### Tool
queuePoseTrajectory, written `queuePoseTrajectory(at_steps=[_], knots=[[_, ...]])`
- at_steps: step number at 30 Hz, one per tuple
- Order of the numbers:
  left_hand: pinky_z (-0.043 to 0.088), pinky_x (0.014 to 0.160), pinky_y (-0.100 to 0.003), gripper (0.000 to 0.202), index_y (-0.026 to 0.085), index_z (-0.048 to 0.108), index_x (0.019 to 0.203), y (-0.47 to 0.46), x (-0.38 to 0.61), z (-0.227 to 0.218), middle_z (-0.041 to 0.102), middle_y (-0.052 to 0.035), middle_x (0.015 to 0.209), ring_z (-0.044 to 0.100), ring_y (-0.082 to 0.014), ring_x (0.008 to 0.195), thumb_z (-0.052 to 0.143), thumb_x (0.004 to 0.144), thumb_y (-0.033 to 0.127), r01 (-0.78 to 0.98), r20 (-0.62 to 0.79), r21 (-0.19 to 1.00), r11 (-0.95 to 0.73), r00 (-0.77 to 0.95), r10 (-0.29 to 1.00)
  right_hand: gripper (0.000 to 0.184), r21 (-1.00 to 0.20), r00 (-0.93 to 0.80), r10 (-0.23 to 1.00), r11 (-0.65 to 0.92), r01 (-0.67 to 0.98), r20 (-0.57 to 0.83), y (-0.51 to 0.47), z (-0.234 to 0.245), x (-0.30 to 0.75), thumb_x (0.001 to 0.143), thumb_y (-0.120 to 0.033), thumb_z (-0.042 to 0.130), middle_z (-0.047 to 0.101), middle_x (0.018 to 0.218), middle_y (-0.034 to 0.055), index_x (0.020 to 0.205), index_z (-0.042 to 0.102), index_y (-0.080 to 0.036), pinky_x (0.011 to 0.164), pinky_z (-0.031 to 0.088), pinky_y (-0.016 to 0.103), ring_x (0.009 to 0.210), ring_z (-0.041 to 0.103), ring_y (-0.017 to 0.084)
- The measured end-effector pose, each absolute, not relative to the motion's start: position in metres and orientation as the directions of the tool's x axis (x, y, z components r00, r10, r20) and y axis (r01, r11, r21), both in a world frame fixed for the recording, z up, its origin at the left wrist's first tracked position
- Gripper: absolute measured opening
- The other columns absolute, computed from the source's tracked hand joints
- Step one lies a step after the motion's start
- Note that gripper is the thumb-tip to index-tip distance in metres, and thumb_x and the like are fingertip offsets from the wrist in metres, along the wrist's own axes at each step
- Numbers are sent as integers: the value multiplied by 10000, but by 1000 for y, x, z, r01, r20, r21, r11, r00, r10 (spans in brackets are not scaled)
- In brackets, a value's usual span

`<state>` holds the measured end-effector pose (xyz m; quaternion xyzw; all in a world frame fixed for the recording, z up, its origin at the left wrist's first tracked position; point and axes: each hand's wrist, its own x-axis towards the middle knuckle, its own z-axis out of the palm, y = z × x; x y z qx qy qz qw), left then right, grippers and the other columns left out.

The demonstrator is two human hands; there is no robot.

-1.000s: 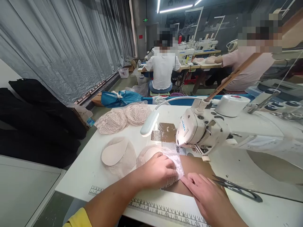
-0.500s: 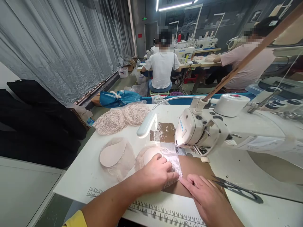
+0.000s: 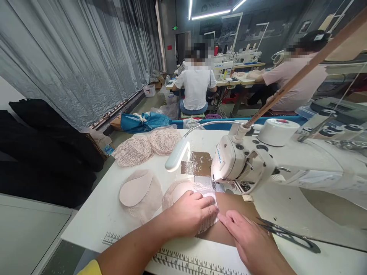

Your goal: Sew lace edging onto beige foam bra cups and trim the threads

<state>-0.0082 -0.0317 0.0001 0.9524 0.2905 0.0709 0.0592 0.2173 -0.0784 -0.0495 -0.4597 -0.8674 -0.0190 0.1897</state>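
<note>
Currently, your hands are close together, fingertips nearly meeting, over the near-middle part of the surface [image 3: 94, 215]. Your left hand [image 3: 190, 214] presses on a lace cup piece [image 3: 180, 188], fingers bent over its white lace edge; you cannot tell whether the thumb pinches any cloth. Your right hand [image 3: 248, 238] rests on a brown sheet [image 3: 233, 202], index fingertip at that lace edge; its grip, if any, is likewise hidden. The piece lies partly on the sheet, just left of and nearer you than the head of the sewing machine [image 3: 229, 158]. A second cup piece [image 3: 137, 189] lies apart, toward the left edge. Two lace stacks [image 3: 133, 151] sit side by side at the far left corner. Black scissors [image 3: 291, 235] lie just right of your right hand. A lamp [image 3: 176, 154] hangs over the middle; ruler markings [image 3: 183, 261] run along the near edge.
</note>
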Motion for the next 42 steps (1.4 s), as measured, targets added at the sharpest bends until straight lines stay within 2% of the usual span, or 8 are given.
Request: queuePoseTrajectory(at_steps=[7, 13, 19, 23, 27, 31, 36, 42], knots=[[410, 717, -357, 486, 115, 507, 1290, -31, -1, -3, 515, -102, 1364, 532, -230, 878, 485, 818, 228, 596, 66, 154, -788, 789, 610, 488, -146, -496, 770, 588, 796, 400, -78, -49, 216, 714, 46, 361, 514, 727, 6, 1026, 609, -236, 548, 299, 270, 614, 495, 155], [428, 729, -347, 508, 109, 531, 1278, -29, -1, -5, 522, -93, 1372, 531, -229, 860, 504, 785, 227, 600, 63, 190, -777, 783, 619, 451, -168, -479, 788, 571, 803, 388, -78, -58, 216, 769, 36, 342, 520, 736, 8, 1016, 608, -231, 574, 301, 280, 631, 492, 161], [447, 763, -357, 586, 108, 515, 1304, -16, -2, -4, 528, -86, 1369, 532, -244, 895, 550, 733, 235, 567, 56, 203, -798, 807, 588, 420, -224, -491, 833, 545, 808, 254, -72, -45, 214, 800, 25, 343, 550, 772, 19, 984, 623, -228, 611, 355, 274, 695, 530, 172], [454, 799, -362, 604, 101, 515, 1319, -4, -3, -3, 500, -82, 1406, 532, -257, 944, 557, 733, 243, 549, 18, 171, -818, 828, 560, 372, -180, -515, 845, 535, 826, 144, -60, -25, 211, 797, 14, 350, 553, 747, 16, 875, 627, -221, 584, 375, 269, 661, 544, 168], [447, 836, -354, 573, 90, 513, 1322, 5, -3, -2, 487, -91, 1418, 528, -258, 988, 537, 770, 240, 547, 19, 132, -827, 832, 554, 340, -140, -534, 831, 553, 821, 156, -46, -18, 208, 777, -5, 368, 571, 709, 25, 797, 637, -212, 539, 374, 273, 611, 558, 172], [441, 820, -348, 503, 99, 527, 1300, 13, -2, -2, 512, -104, 1388, 532, -248, 977, 516, 816, 235, 553, 34, 98, -827, 829, 558, 377, -113, -519, 825, 551, 827, 224, -38, -21, 206, 761, -14, 375, 611, 718, 33, 852, 683, -210, 507, 367, 289, 565, 565, 172], [426, 815, -352, 456, 135, 506, 1321, 23, -4, 0, 564, -101, 1317, 526, -246, 979, 497, 872, 212, 551, 52, 78, -831, 830, 556, 479, -85, -492, 807, 544, 835, 325, -35, -30, 206, 758, -7, 378, 690, 815, 64, 1055, 712, -179, 536, 420, 271, 599, 608, 165], [407, 839, -347, 344, 175, 546, 1267, 14, -8, -1, 572, -74, 1309, 528, -220, 980, 446, 937, 186, 512, 114, 95, -854, 846, 520, 518, -57, -496, 780, 555, 830, 382, -37, -37, 207, 754, -3, 386, 733, 912, 95, 1127, 712, -153, 473, 418, 243, 571, 617, 142]])
